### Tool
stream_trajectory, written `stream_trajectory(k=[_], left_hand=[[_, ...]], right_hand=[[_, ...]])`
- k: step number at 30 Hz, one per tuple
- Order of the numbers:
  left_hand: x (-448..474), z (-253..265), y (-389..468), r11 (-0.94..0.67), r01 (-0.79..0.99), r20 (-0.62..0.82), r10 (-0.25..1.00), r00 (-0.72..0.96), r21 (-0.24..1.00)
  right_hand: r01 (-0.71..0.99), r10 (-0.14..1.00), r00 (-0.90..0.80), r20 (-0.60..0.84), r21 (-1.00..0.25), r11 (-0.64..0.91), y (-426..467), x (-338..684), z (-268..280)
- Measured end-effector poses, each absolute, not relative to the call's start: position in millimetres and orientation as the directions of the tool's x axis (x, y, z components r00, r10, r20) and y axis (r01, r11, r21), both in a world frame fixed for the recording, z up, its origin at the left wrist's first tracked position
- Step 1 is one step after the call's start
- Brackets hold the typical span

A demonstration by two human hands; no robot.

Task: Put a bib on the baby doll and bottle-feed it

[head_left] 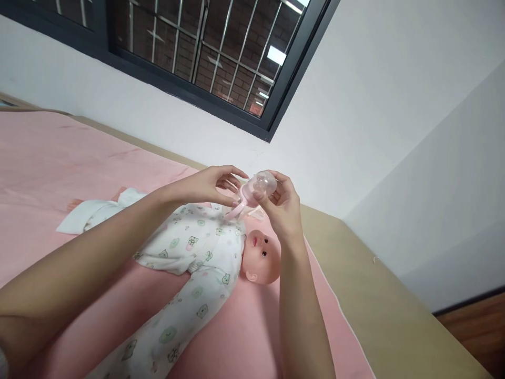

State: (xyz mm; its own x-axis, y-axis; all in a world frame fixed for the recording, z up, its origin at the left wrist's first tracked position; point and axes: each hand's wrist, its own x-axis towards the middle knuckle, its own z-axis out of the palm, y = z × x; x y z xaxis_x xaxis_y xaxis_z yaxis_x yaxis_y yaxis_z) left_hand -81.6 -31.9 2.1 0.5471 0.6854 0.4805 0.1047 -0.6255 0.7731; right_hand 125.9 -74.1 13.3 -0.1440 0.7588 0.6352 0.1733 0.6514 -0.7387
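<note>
Holding a small pink baby bottle (pixel 252 193) up in both hands above a doll on a bed.

Both hands meet on the bottle in mid-air: the right hand (pixel 282 208) has its grip closed around the clear domed cap end, fingers wrapped over it, while the left hand (pixel 209 184) pinches the pink part just beside that, thumb and fingertips touching it. The clear dome looks see-through, and I cannot tell whether anything is inside the bottle. Directly below the grip lies the doll (pixel 205 258) on its back, dressed in a white printed sleepsuit, its head just under the right wrist. Under the doll is a pink sheet (pixel 51 163) spread over the bed. Beyond the grip, a barred window (pixel 205 47) sits in the white wall.
</note>
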Motion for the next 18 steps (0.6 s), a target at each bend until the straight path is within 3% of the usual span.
stream_trajectory(k=[6,10,18], left_hand=[[-74,6,-44,-0.523,0.062,0.358,0.661,0.66,0.85],[-69,7,-46,-0.425,0.038,0.302,0.7,0.648,0.904],[-69,7,-48,-0.513,0.222,0.329,0.769,0.548,0.829]], right_hand=[[0.151,0.78,-0.143,0.61,-0.765,0.626,-77,107,5],[0.158,0.784,-0.121,0.609,-0.768,0.621,-78,104,4],[0.268,0.781,-0.107,0.615,-0.738,0.619,-83,108,8]])
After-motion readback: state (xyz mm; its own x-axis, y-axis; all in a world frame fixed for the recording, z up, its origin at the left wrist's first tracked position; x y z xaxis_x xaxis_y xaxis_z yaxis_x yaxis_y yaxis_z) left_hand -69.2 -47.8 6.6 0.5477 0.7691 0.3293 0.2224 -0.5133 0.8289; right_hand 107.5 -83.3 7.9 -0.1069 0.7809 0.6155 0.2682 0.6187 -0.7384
